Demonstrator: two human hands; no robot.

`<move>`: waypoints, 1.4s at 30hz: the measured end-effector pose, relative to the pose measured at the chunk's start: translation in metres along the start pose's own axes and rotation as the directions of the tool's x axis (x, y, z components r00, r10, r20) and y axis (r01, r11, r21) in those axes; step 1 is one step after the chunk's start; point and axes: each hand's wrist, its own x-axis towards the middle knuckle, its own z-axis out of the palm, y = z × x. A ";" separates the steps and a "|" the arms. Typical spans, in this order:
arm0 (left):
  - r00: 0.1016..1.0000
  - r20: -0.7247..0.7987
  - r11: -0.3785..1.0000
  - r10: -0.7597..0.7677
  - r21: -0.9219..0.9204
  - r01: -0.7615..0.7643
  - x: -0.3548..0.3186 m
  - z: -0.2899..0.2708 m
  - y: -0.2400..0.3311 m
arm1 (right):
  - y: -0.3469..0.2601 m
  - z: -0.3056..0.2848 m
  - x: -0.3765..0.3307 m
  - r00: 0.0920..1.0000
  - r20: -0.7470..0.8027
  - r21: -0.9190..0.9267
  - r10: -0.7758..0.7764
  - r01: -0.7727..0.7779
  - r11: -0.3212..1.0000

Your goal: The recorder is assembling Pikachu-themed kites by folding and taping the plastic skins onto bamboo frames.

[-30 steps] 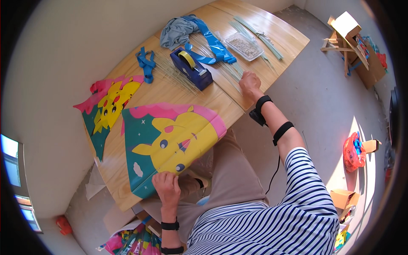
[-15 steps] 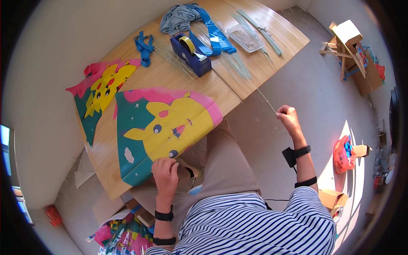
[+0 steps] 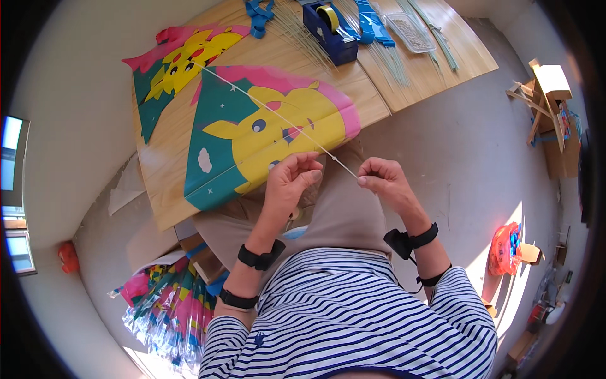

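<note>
My right hand (image 3: 386, 182) pinches the near end of a thin pale rod (image 3: 278, 112) between thumb and fingers. The rod slants up to the left over a printed kite sail (image 3: 252, 142) and carries a small white knob close to my hand. Yellow cartoon face, green and pink areas mark the sail, which lies on the wooden table (image 3: 165, 183). My left hand (image 3: 291, 184) hovers at the sail's near edge, thumb and fingers apart, beside the rod and holding nothing I can see. A second similar sail (image 3: 173, 66) lies beyond it, partly folded.
Along the table's far side are a blue tape dispenser (image 3: 334, 41), blue strips (image 3: 374, 25), several thin rods (image 3: 435, 35) and a clear tray (image 3: 410, 33) of small pieces. Plastic-wrapped colourful sheets (image 3: 167, 309) sit below left. A red bag (image 3: 504, 249) is on the floor at right.
My right hand has drawn the rod away from the pile on the table and leftward across the sail. My left hand has lifted off the sail's edge toward the rod. The view has shifted.
</note>
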 end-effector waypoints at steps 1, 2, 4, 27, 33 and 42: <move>1.000 -0.003 0.996 0.005 -0.084 -0.006 0.002 -0.001 0.006 | -0.005 0.010 0.008 0.999 0.029 -0.026 -0.023 0.024 0.999; 1.000 -0.029 0.990 0.008 -0.137 -0.012 0.001 -0.001 0.012 | -0.009 0.018 0.014 0.997 0.057 -0.050 -0.045 0.048 0.998; 0.999 -0.043 0.987 -0.001 -0.162 -0.006 0.002 -0.009 0.013 | -0.010 0.028 0.022 0.994 0.083 -0.083 -0.068 0.075 0.994; 0.979 -0.203 0.946 -0.033 -0.323 -0.035 0.036 -0.024 0.030 | 0.022 0.022 -0.014 0.999 -0.041 -0.093 -0.022 0.019 0.995; 0.971 -0.241 0.959 -0.006 -0.277 -0.063 0.042 -0.033 0.023 | 0.020 0.010 -0.010 0.990 0.109 -0.013 0.085 -0.084 0.996; 0.929 -0.367 0.961 -0.042 -0.271 -0.063 0.018 -0.057 0.027 | -0.017 -0.117 0.210 0.922 -0.324 -0.187 -0.212 0.157 0.970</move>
